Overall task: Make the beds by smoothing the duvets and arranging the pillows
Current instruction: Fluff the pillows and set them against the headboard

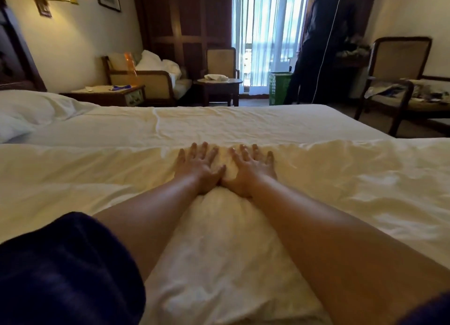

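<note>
- Our left hand [198,165] and right hand [248,168] lie side by side on the duvet [219,239], fingers straight and spread, thumbs nearly touching, palms pressing down and gripping nothing.
- The duvet covers the near bed; our hands sit at its far edge, where it meets the flat sheet of the second bed [219,120] just beyond.
- A raised fold runs from that far edge back toward us between our forearms. Pushing straight ahead could, we judge, shove this bulge over the edge rather than flatten it, leaving a ridge at the seam.
- With both palms so close together, the pressure falls on one narrow strip; the rumpled cloth to the right of our hands may stay creased unless we sweep outward.
- Flat palms can drag the cover over its filling, so lumps may only shift.
- Leaning this far across, our weight could dent the duvet near us and make fresh wrinkles.
- The pillow [31,107] lies crumpled to the far left of the duvet, on the second bed's head end; it is not yet arranged and is easily forgotten.
</note>
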Available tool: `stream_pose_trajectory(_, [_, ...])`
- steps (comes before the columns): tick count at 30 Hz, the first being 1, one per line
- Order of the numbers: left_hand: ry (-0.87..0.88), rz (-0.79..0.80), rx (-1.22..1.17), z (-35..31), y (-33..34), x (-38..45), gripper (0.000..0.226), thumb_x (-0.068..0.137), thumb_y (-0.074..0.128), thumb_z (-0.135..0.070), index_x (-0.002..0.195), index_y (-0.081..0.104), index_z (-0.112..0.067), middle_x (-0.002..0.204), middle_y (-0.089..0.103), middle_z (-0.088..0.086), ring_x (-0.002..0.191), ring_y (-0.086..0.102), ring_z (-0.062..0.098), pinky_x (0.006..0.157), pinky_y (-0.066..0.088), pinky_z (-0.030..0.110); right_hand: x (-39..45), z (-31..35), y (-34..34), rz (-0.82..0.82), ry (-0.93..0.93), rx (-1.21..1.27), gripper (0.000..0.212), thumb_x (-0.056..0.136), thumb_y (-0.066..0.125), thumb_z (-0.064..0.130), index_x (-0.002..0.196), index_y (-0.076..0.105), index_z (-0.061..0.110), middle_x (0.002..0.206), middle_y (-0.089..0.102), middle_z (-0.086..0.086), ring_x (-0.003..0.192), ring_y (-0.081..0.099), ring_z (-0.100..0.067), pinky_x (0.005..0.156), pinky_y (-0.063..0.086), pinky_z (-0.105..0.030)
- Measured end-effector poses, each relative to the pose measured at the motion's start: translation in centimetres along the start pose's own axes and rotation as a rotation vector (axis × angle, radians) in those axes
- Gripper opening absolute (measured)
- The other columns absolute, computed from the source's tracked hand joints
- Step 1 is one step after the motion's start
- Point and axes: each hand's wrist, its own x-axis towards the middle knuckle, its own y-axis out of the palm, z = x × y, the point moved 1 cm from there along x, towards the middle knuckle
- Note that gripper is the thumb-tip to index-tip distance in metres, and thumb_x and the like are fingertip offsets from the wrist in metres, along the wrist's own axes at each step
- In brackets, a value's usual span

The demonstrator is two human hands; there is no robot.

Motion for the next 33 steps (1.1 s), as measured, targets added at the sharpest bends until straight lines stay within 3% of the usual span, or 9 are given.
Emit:
stream_pose_trajectory(5, [-0.027, 0.061, 0.005, 3.0, 3.9, 4.0, 0.068, 0.102, 0.015, -0.066, 0.163, 0.002, -0.039, 0.172, -0.005, -0.008, 0.158, -0.007, 0.017, 0.125, -0.013, 0.049, 4.7, -3.5, 3.1, 0.065, 0.089, -0.028, 0.125, 0.065, 0.011, 0.108, 0.166, -0.008, 0.036, 0.175, -0.008, 0.005, 0.161, -0.008, -0.024, 0.124, -0.016, -0.059])
stream_pose_trajectory(12, [-0.183, 0.070, -0.006, 7.0, 4.5, 4.5, 0.069, 0.102, 0.012, -0.065, 0.164, 0.003, -0.035, 0.172, -0.007, -0.010, 0.158, -0.007, 0.018, 0.124, -0.010, 0.051, 2.7, -15.4, 3.4, 0.093, 0.273, -0.073, 0.118, 0.069, -0.004, 0.103, 0.167, 0.005, 0.037, 0.175, 0.006, 0.005, 0.162, 0.002, -0.021, 0.128, -0.007, -0.052])
stream_pose_trajectory(15, [-0.261, 0.142, 0.065, 6.5, 4.4, 3.2, 0.074, 0.101, 0.014, -0.067, 0.164, 0.007, -0.030, 0.172, -0.004, -0.007, 0.159, 0.000, 0.024, 0.125, 0.000, 0.053, 0.4, -19.4, 2.7, 0.153, 0.380, -0.099, 0.113, 0.075, -0.002, 0.099, 0.167, 0.003, 0.033, 0.176, 0.000, 0.005, 0.162, -0.002, -0.020, 0.128, -0.006, -0.054])
stream_pose_trajectory(18, [-0.415, 0.262, 0.066, 5.5, 2.0, 2.3, 0.082, 0.089, 0.043, -0.063, 0.159, 0.033, -0.022, 0.168, 0.026, 0.009, 0.152, 0.026, 0.037, 0.123, 0.016, 0.060, -1.1, -19.4, 1.1, 0.216, 0.402, -0.139, 0.107, 0.083, 0.007, 0.095, 0.168, 0.004, 0.029, 0.176, -0.001, 0.003, 0.162, 0.000, -0.023, 0.128, 0.000, -0.056])
stream_pose_trajectory(20, [-0.480, 0.305, -0.044, 2.8, -0.3, 1.7, 0.077, 0.073, 0.063, -0.049, 0.142, 0.058, -0.012, 0.149, 0.050, 0.020, 0.139, 0.045, 0.043, 0.119, 0.028, 0.061, -2.4, -18.5, -1.1, 0.219, 0.351, -0.129, 0.106, 0.083, 0.017, 0.096, 0.167, 0.016, 0.030, 0.174, 0.015, 0.000, 0.160, 0.014, -0.027, 0.127, 0.008, -0.057])
stream_pose_trajectory(22, [-0.335, 0.274, -0.060, -2.2, -2.4, -0.1, 0.062, 0.087, 0.062, -0.051, 0.140, 0.060, -0.018, 0.148, 0.053, 0.014, 0.138, 0.047, 0.040, 0.120, 0.025, 0.061, -4.8, -17.8, -3.6, 0.156, 0.222, -0.125, 0.103, 0.083, 0.025, 0.096, 0.165, 0.024, 0.034, 0.171, 0.028, 0.000, 0.156, 0.027, -0.028, 0.127, 0.014, -0.059])
stream_pose_trajectory(26, [0.032, 0.136, -0.172, -14.6, -4.1, -6.5, 0.081, 0.096, 0.036, -0.074, 0.163, 0.020, -0.031, 0.170, 0.021, 0.000, 0.154, 0.026, 0.029, 0.123, 0.019, 0.061, -13.3, -18.1, -8.7, 0.081, 0.005, -0.091, 0.097, 0.081, 0.030, 0.096, 0.163, 0.022, 0.044, 0.170, 0.028, 0.006, 0.155, 0.030, -0.025, 0.127, 0.019, -0.059])
stream_pose_trajectory(31, [0.467, 0.206, -0.360, -29.6, -3.0, -15.6, 0.066, 0.105, 0.018, -0.061, 0.164, 0.002, -0.036, 0.171, -0.003, -0.012, 0.159, -0.003, 0.017, 0.127, 0.000, 0.055, -24.6, -25.6, -8.7, 0.149, 0.138, -0.160, 0.091, 0.080, 0.005, 0.095, 0.161, 0.003, 0.054, 0.174, 0.003, 0.015, 0.161, 0.007, -0.018, 0.127, 0.003, -0.058])
stream_pose_trajectory(33, [0.567, 0.238, -0.229, -32.8, -0.6, -17.5, 0.067, 0.104, 0.015, -0.062, 0.163, -0.005, -0.037, 0.170, -0.013, -0.014, 0.157, -0.014, 0.015, 0.126, -0.007, 0.053, -28.4, -29.7, -6.4, 0.213, 0.231, -0.167, 0.094, 0.073, -0.008, 0.096, 0.158, -0.011, 0.056, 0.174, -0.008, 0.016, 0.161, -0.003, -0.014, 0.128, -0.004, -0.055])
